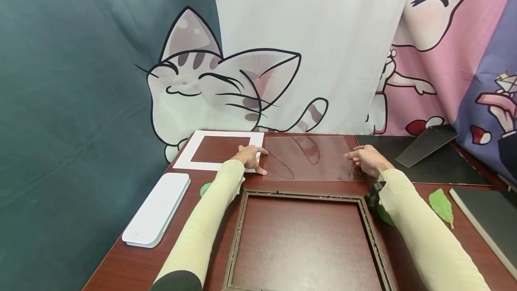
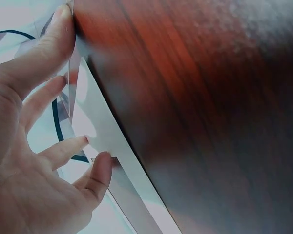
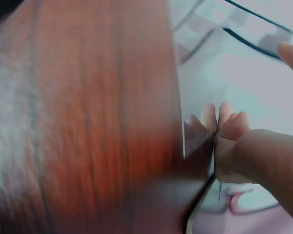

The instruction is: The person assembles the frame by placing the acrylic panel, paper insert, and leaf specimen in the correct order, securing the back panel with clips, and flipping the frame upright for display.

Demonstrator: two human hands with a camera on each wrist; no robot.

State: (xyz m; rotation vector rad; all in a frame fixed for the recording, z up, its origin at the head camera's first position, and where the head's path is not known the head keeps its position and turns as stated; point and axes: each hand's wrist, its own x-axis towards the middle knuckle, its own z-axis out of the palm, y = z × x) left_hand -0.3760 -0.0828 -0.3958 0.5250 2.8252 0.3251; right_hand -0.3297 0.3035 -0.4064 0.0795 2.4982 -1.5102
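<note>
A clear, see-through sheet (image 1: 311, 165) lies at the back of the table between both hands, reflecting the printed cat. My left hand (image 1: 248, 156) is at its left edge, fingers spread and fairly straight. In the left wrist view the thumb (image 2: 58, 34) touches the sheet's corner. My right hand (image 1: 369, 160) is at the sheet's right edge. Several fingertips (image 3: 229, 119) sit bunched there in the right wrist view; whether they pinch the sheet is unclear. Beneath the left hand is a white mat border (image 1: 186, 158) with a rectangular opening.
Nearest me lies a brown picture frame (image 1: 238, 237). A white oblong case (image 1: 157, 210) is at left, a green roll (image 1: 205, 188) beside the left forearm. At right are a black backing board (image 1: 444, 169) with a stand flap, a green leaf (image 1: 441, 205) and a dark flat book-like item (image 1: 492, 219).
</note>
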